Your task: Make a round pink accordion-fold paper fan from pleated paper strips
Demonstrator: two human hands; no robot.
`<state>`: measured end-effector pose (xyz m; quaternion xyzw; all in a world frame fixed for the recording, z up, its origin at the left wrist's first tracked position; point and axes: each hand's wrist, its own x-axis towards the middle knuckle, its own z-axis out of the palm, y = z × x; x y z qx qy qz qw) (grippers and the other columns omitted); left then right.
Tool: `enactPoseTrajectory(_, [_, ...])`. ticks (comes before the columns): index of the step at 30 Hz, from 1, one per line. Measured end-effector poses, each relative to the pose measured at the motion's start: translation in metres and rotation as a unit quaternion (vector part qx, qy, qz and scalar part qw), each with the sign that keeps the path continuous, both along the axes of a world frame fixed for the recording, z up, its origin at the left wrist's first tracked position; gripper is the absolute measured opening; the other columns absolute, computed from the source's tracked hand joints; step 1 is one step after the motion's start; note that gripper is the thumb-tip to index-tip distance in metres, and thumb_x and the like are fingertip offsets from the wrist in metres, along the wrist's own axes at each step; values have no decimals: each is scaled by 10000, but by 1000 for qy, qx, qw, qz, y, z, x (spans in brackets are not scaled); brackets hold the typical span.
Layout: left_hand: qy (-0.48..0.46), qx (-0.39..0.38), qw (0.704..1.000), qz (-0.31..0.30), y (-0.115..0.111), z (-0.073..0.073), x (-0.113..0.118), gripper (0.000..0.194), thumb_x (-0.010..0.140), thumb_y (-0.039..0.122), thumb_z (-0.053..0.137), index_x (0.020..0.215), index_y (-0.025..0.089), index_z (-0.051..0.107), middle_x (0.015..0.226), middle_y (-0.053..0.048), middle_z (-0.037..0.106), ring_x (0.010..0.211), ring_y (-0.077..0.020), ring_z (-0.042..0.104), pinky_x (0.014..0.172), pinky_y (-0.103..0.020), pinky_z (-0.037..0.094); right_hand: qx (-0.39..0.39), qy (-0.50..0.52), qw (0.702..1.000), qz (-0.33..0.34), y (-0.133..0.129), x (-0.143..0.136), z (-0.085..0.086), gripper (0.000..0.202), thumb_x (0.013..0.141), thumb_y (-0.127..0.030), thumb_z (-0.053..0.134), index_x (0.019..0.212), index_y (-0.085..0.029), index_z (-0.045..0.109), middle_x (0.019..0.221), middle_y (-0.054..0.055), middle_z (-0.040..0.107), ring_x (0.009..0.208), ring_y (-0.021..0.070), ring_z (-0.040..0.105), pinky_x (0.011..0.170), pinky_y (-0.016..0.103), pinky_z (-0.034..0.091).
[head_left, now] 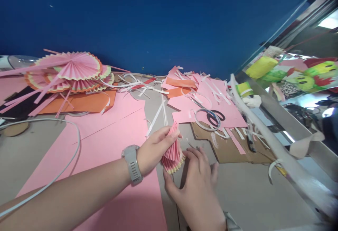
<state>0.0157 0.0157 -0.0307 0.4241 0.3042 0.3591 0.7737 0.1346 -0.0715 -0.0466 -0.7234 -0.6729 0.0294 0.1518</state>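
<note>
A pleated pink paper fan (pixel 173 157) with a pale yellow edge is held by its narrow end in my left hand (pixel 158 146), fingers pinched round it. Just below and to the right, my right hand (pixel 195 181) has its fingers apart and curved about the fan's yellow edge; whether the fingertips touch it I cannot tell. Beneath my left arm lies a large pink paper sheet (pixel 105 153). At the far left several finished pleated rosettes (pixel 79 67) in pink, orange and yellow are piled up, with pink strips hanging from them.
Pink paper scraps (pixel 216 107), black-handled scissors (pixel 218 116) and a tape-like ring (pixel 196 120) lie at the back right. A cutter knife (pixel 250 141) rests on brown cardboard (pixel 232 153). A white pole (pixel 264 129) slants along the right; a white cable (pixel 77 146) loops at left. A blue panel (pixel 148 23) stands behind.
</note>
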Motion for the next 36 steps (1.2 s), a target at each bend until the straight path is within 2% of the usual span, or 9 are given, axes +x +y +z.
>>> enactPoseTrajectory(5, [-2,6,1000,0,0,0,-1,271,876,442,453,889,177,509,630,25,582,552,-100,550,607,-251,415,-7,16,1000,17,0,11,2,394,762,-400,531,1093,-220,413,1130,131,527,1119,346,462,972,658,167])
enactPoseTrajectory(9, [-6,7,1000,-8,0,1,0,260,887,434,432,888,181,493,629,27,578,520,-95,555,547,-232,406,-4,26,999,39,1,19,4,322,795,-382,517,1075,-237,450,1085,106,552,1071,313,490,962,583,211])
enactPoseTrajectory(13, [-9,5,1000,-12,-1,3,1,251,892,426,425,886,184,486,625,26,574,511,-94,560,514,-222,408,-13,44,998,45,2,22,8,234,822,-335,508,1038,-249,489,1008,68,585,1018,286,513,872,485,294])
enactPoseTrajectory(16, [-14,0,1000,-11,-1,3,1,242,894,416,427,888,181,487,624,21,572,523,-101,569,491,-218,411,-25,61,997,42,1,22,11,180,835,-295,496,1012,-264,509,978,44,597,982,272,526,819,445,305])
enactPoseTrajectory(20, [-26,8,1000,-4,1,4,-1,222,909,386,411,877,181,489,617,23,573,541,-101,576,513,-224,426,-23,74,996,45,0,24,13,173,845,-257,483,1015,-261,511,986,37,603,977,260,523,827,435,288])
enactPoseTrajectory(25, [6,38,998,54,5,3,-3,252,913,400,403,865,174,504,612,26,573,552,-79,546,637,-245,445,-39,80,992,89,4,30,13,204,825,-234,500,1027,-260,509,995,39,576,1011,252,487,862,427,296])
enactPoseTrajectory(29, [17,22,999,42,6,1,-3,254,902,417,414,896,180,507,627,17,574,550,-93,540,513,-215,403,-30,41,994,94,7,28,11,291,795,-247,537,1082,-229,494,1062,59,547,1036,258,469,879,430,311])
enactPoseTrajectory(33, [1,52,998,30,5,0,-2,243,915,389,397,888,172,502,619,15,571,554,-90,533,515,-211,411,-10,4,996,84,13,21,13,340,784,-406,582,1026,-181,504,998,84,560,971,281,487,816,437,340])
enactPoseTrajectory(36, [9,64,998,24,3,1,-2,232,914,376,406,900,169,508,640,14,568,567,-89,534,526,-212,424,-32,-2,994,103,18,21,16,225,820,-380,548,925,-185,515,930,73,563,905,273,491,773,431,350])
